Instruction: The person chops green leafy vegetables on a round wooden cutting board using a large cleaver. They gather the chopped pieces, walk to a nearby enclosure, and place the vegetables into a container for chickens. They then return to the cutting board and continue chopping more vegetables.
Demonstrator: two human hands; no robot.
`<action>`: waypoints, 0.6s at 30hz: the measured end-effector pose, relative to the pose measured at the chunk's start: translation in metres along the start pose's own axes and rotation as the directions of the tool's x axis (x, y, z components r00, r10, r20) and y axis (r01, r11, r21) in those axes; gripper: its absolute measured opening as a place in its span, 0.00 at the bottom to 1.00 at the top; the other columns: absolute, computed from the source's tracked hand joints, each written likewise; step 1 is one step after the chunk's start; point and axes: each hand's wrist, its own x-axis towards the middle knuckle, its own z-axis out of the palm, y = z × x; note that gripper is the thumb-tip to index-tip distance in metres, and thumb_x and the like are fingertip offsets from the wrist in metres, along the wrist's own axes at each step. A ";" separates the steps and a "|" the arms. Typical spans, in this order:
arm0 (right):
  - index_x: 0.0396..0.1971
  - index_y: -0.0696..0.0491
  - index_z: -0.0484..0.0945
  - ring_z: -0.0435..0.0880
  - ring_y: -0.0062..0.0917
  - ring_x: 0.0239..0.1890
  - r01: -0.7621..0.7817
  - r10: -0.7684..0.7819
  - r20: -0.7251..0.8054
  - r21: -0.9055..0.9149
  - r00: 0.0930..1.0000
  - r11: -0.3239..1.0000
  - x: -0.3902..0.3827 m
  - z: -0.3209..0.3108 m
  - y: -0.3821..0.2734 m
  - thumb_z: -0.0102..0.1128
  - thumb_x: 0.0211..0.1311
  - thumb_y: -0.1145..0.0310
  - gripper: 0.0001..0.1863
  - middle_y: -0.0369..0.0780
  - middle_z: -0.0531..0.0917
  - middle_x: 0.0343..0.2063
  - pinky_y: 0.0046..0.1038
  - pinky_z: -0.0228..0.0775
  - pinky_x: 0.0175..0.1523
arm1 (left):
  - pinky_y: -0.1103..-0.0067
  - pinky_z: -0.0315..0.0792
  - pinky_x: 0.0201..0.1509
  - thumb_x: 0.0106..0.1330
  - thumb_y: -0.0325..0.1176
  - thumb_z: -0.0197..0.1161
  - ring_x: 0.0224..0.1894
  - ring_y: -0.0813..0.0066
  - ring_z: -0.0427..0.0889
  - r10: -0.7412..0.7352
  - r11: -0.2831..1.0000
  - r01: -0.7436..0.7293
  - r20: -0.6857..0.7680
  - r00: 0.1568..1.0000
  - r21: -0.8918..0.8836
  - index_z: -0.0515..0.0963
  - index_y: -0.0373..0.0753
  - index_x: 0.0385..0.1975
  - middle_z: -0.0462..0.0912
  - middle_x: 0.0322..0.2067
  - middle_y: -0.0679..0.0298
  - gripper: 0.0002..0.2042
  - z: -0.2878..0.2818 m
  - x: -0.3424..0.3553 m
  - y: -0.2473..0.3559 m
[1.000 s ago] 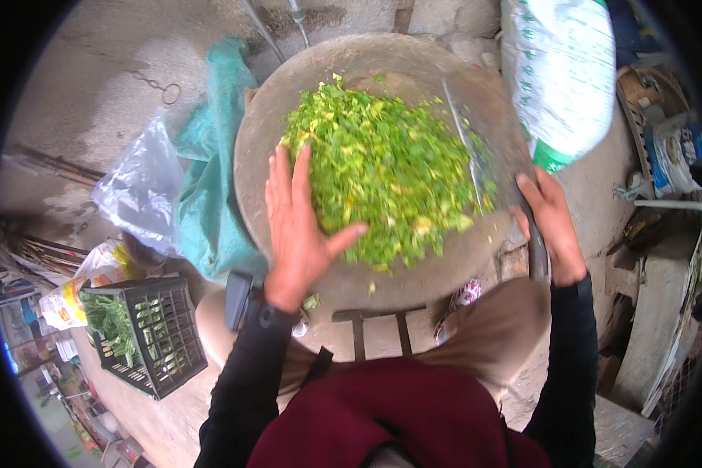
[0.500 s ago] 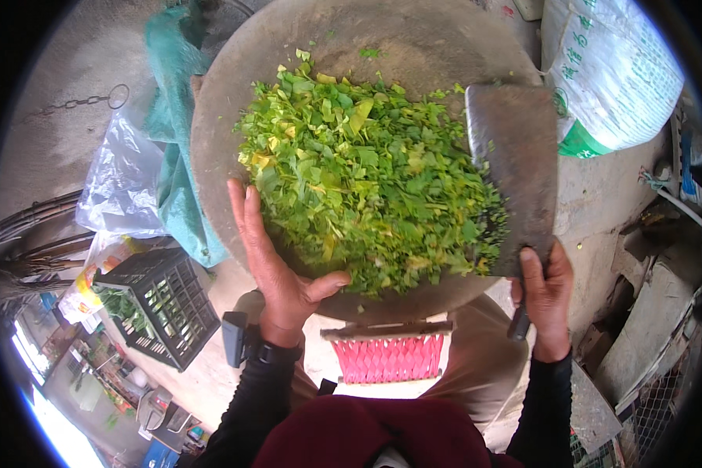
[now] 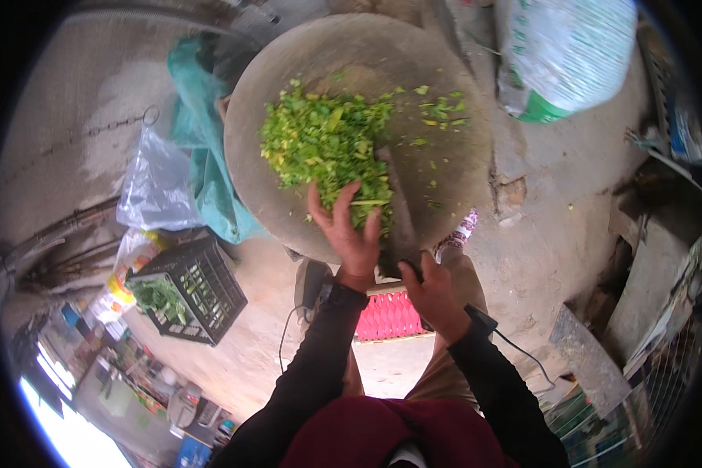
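Observation:
A heap of chopped leafy greens [image 3: 320,140] lies on the left half of a big round chopping block [image 3: 249,132]. My left hand [image 3: 351,238] rests on the near edge of the heap, fingers spread and thumb apart. Closed round the handle of a cleaver [image 3: 400,210] is my right hand [image 3: 437,296], at the block's near rim. The cleaver stands nearly on edge against the heap's right side, so its blade looks narrow. Loose green bits [image 3: 444,109] are scattered to the right of the blade.
Left of the block hang a teal sack [image 3: 203,148] and a clear plastic bag [image 3: 154,183]. A black crate [image 3: 203,292] with greens stands at the lower left. A white sack [image 3: 565,54] is at the upper right. A pink woven seat [image 3: 392,316] lies between my legs.
The cleaver went from lying flat at the block's right side to standing on edge by the heap. The greens are gathered into a smaller heap at left. Both hands came closer together.

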 end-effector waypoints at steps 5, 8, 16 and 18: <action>0.32 0.58 0.68 0.79 0.57 0.30 0.019 -0.020 0.015 0.034 1.000 0.999 -0.038 0.002 -0.043 0.58 0.70 0.59 0.17 0.57 0.78 0.24 0.50 0.69 0.34 | 0.57 0.56 0.71 0.62 0.30 0.63 0.70 0.42 0.58 0.137 0.988 -0.137 0.016 0.991 0.071 0.73 0.39 0.56 0.57 0.67 0.41 0.21 -0.048 0.004 0.037; 0.37 0.58 0.69 0.80 0.55 0.32 -0.040 0.029 0.071 0.162 0.997 0.986 -0.067 0.000 -0.082 0.58 0.69 0.60 0.15 0.57 0.79 0.25 0.49 0.69 0.35 | 0.57 0.55 0.72 0.66 0.32 0.61 0.70 0.42 0.59 0.272 0.955 -0.275 0.044 0.961 0.114 0.72 0.39 0.58 0.58 0.67 0.42 0.19 -0.088 0.022 0.078; 0.35 0.59 0.69 0.77 0.55 0.30 0.280 -0.197 -0.349 0.206 0.916 0.938 -0.122 -0.034 -0.190 0.62 0.68 0.63 0.15 0.55 0.76 0.24 0.44 0.68 0.31 | 0.58 0.59 0.69 0.69 0.37 0.61 0.67 0.42 0.62 0.567 0.823 -0.567 0.020 0.823 -0.012 0.72 0.37 0.59 0.59 0.67 0.40 0.21 -0.148 0.078 0.221; 0.35 0.59 0.68 0.77 0.56 0.29 0.304 -0.202 -0.405 0.203 0.892 0.931 -0.130 -0.051 -0.193 0.62 0.68 0.64 0.15 0.55 0.75 0.24 0.45 0.68 0.30 | 0.57 0.56 0.70 0.68 0.33 0.60 0.69 0.42 0.60 0.631 0.775 -0.628 0.049 0.774 -0.072 0.71 0.37 0.60 0.56 0.68 0.40 0.21 -0.144 0.074 0.255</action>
